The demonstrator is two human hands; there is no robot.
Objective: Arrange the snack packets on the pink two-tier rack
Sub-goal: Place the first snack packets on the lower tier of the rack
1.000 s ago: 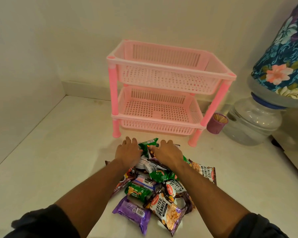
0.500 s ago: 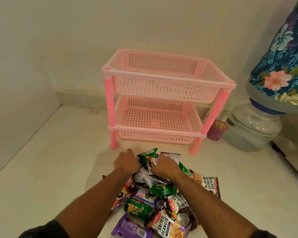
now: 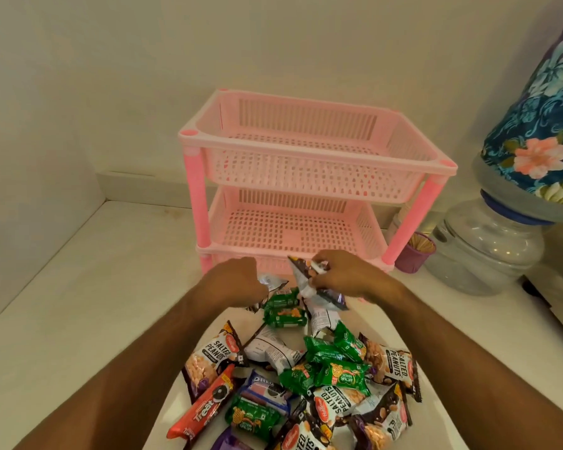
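A pink two-tier rack (image 3: 306, 151) stands against the back wall, and both of its baskets hold nothing. In front of it lies a heap of several snack packets (image 3: 306, 368): salted peanuts, green biscuit packs, an Oreo pack, a red Treat pack. My right hand (image 3: 342, 277) grips a dark peanut packet (image 3: 309, 284) lifted just before the lower basket's front rim. My left hand (image 3: 241, 280) has its fingers curled on a silver-backed packet (image 3: 272, 282) at the heap's far edge.
A clear water jar (image 3: 481, 251) with a floral cloth cover (image 3: 546, 125) stands to the right of the rack. A small purple cup of toothpicks (image 3: 415, 254) sits beside the rack's right leg. A wall closes the left side.
Both hands went from lying flat on the heap to grasping packets. The right hand lifted a dark packet toward the lower basket. The camera moved closer, and the heap looks more spread out.
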